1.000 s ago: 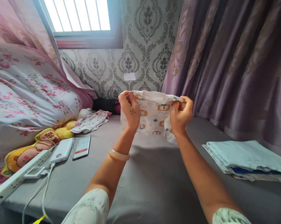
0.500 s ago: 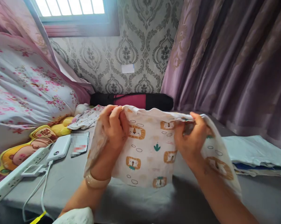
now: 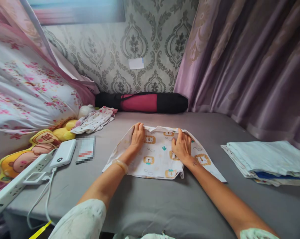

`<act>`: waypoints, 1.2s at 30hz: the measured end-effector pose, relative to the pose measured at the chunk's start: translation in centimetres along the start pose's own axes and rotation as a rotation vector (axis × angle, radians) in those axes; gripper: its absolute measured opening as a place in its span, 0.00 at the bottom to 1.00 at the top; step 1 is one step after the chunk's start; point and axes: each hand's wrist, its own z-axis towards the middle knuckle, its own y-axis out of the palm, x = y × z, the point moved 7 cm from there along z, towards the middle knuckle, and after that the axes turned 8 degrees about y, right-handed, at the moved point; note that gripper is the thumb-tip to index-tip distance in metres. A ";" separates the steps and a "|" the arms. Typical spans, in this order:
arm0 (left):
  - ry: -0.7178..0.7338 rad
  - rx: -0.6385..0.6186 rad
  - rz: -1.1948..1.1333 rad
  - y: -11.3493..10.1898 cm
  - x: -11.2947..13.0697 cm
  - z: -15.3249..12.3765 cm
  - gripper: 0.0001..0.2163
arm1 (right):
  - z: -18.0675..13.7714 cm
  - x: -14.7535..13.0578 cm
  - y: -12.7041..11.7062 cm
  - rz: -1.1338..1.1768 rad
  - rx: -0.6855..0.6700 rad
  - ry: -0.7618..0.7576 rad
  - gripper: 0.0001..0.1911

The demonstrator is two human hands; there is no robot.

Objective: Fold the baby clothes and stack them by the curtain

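A white shirt (image 3: 162,159) printed with tan lions and green leaves lies spread on the grey bed surface (image 3: 150,202). Its neck edge faces the wall, and a sleeve-like part slants out on either side. My left hand (image 3: 138,135) grips the shirt's upper left edge, fingers bent over it. At the upper right edge, my right hand (image 3: 182,146) has its fingers curled over the fabric, with the thumb toward the middle. The lower hem lies nearest me, with a small fold at its right corner.
To the right is a stack of folded clothes (image 3: 269,159). Small printed clothing (image 3: 96,119), plush toys (image 3: 27,154), a white power bank (image 3: 63,153), a blurred packet (image 3: 86,149) and a power strip (image 3: 20,179) with cables line the left. A black-and-red bag (image 3: 140,102) lies along the wall.
Both hands have lowered the shirt from a raised, hanging position and laid it on the bed, farther from me. The view has tilted down slightly.
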 end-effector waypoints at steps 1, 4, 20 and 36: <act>-0.006 -0.016 -0.002 0.6 -0.4 0.2 0.14 | 0.4 0.0 0.4 -0.014 -0.006 -0.004 0.28; -0.061 -0.100 0.045 2.2 -1.5 0.8 0.14 | 1.5 0.2 1.9 -0.049 -0.030 -0.013 0.27; -0.159 -0.447 0.313 6.8 -4.4 4.0 0.07 | 6.6 1.2 8.4 -0.155 -0.252 0.128 0.24; -0.252 -0.580 0.439 9.8 -6.5 5.9 0.19 | 11.8 2.2 10.6 -0.223 -0.421 0.307 0.26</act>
